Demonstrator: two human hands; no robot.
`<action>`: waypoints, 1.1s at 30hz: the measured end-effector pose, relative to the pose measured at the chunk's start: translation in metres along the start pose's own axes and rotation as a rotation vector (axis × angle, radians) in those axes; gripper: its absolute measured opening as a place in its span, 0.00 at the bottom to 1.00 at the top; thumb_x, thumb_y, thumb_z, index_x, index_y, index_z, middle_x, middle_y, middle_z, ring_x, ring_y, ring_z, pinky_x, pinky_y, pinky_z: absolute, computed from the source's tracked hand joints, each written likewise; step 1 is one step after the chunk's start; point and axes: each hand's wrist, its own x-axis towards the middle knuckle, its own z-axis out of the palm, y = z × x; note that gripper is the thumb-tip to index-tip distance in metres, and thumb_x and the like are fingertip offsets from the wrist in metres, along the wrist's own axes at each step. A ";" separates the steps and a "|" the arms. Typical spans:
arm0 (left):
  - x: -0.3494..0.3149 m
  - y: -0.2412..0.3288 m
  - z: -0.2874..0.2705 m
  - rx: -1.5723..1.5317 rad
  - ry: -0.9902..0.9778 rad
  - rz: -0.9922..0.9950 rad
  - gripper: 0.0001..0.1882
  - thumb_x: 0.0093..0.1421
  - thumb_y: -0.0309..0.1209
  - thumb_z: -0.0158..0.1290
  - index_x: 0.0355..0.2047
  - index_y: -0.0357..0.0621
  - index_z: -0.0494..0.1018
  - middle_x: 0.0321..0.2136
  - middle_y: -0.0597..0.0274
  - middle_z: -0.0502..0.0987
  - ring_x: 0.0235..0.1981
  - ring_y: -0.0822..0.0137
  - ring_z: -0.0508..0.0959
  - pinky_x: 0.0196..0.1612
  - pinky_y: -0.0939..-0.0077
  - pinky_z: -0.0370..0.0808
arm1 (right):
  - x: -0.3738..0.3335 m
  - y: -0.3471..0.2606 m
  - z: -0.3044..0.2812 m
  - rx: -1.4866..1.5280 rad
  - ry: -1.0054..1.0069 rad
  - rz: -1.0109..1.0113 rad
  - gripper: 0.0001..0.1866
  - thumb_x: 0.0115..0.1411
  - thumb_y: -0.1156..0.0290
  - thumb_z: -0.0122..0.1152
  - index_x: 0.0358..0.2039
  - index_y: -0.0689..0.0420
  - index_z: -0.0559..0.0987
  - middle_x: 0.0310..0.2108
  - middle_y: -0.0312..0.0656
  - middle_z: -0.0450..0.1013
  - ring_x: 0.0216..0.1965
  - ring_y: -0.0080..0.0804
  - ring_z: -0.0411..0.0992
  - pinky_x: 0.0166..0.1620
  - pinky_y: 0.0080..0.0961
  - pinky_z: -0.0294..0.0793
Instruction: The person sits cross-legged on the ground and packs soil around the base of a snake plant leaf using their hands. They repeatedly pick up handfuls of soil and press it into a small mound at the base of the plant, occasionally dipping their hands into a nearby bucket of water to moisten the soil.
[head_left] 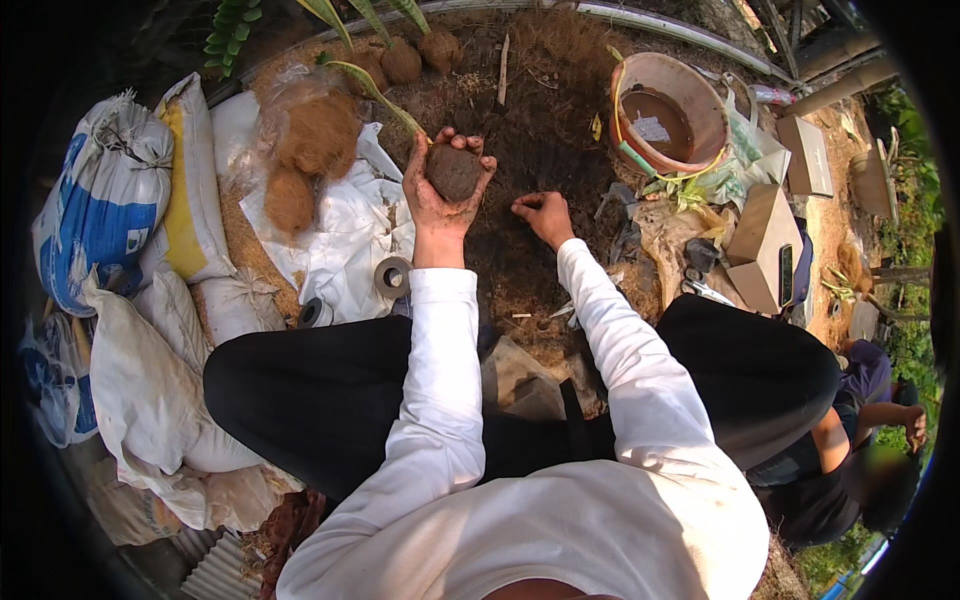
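Observation:
Cupped in my left hand (437, 218) is a round ball of dark, damp soil (453, 174), with muddy fingers curled round its sides. A long yellow-green leaf (378, 92) runs from beside the ball up to the left; whether it grows out of it is hidden. To the right, my right hand (546, 217) hovers over dark loose soil (535, 140), its fingertips pinched together. What lies in that pinch, if anything, cannot be made out. Left of my left hand, a brown coconut fibre bundle (320, 130) and a smaller fibre lump (289, 200) rest on a white sheet (345, 258).
An orange-brown bucket (625, 95) stands far right. Fibre-wrapped plant balls (400, 63) sit at the far edge. Stuffed sacks (110, 200) line the left. A tape roll (392, 277) lies near my left knee, scissors (707, 291) and a cardboard box (757, 240) right. Another person (815, 490) sits lower right.

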 end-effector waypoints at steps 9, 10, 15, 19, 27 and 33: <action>-0.002 -0.016 0.010 -0.014 0.043 -0.025 0.21 0.69 0.50 0.49 0.39 0.41 0.73 0.30 0.58 0.76 0.36 0.60 0.76 0.43 0.61 0.75 | -0.051 -0.069 -0.076 1.201 -0.103 -0.067 0.14 0.63 0.77 0.64 0.48 0.68 0.79 0.51 0.47 0.75 0.49 0.31 0.75 0.55 0.34 0.79; -0.003 -0.017 0.012 0.035 0.059 -0.010 0.21 0.69 0.50 0.49 0.39 0.42 0.73 0.30 0.58 0.76 0.36 0.60 0.76 0.43 0.61 0.75 | -0.058 -0.082 -0.083 1.185 -0.121 -0.121 0.15 0.63 0.77 0.64 0.49 0.68 0.78 0.52 0.46 0.75 0.49 0.31 0.75 0.55 0.33 0.79; -0.019 -0.022 0.025 0.175 -0.003 0.004 0.18 0.68 0.48 0.52 0.39 0.44 0.73 0.29 0.59 0.76 0.37 0.60 0.77 0.44 0.61 0.76 | -0.102 -0.141 -0.104 0.953 -0.050 -0.389 0.13 0.61 0.77 0.66 0.47 0.66 0.82 0.48 0.44 0.78 0.46 0.28 0.76 0.54 0.29 0.78; -0.019 -0.032 0.030 0.301 -0.001 0.143 0.16 0.66 0.44 0.57 0.39 0.44 0.72 0.27 0.60 0.75 0.35 0.61 0.78 0.42 0.66 0.77 | -0.122 -0.160 -0.090 0.619 0.213 -0.575 0.12 0.57 0.77 0.69 0.42 0.65 0.84 0.40 0.43 0.82 0.43 0.27 0.77 0.49 0.25 0.75; -0.019 -0.048 0.046 0.418 0.190 0.578 0.05 0.65 0.25 0.56 0.35 0.44 0.69 0.25 0.63 0.73 0.27 0.67 0.75 0.35 0.65 0.80 | -0.145 -0.170 -0.053 0.200 0.569 -0.789 0.17 0.52 0.86 0.57 0.43 0.66 0.82 0.40 0.55 0.80 0.45 0.53 0.78 0.51 0.36 0.76; -0.026 -0.043 0.046 0.424 0.191 0.464 0.06 0.66 0.30 0.56 0.34 0.47 0.69 0.26 0.62 0.73 0.28 0.65 0.76 0.35 0.64 0.79 | -0.143 -0.162 -0.060 0.307 0.422 -0.743 0.17 0.53 0.85 0.57 0.43 0.64 0.83 0.40 0.55 0.80 0.42 0.49 0.80 0.47 0.32 0.78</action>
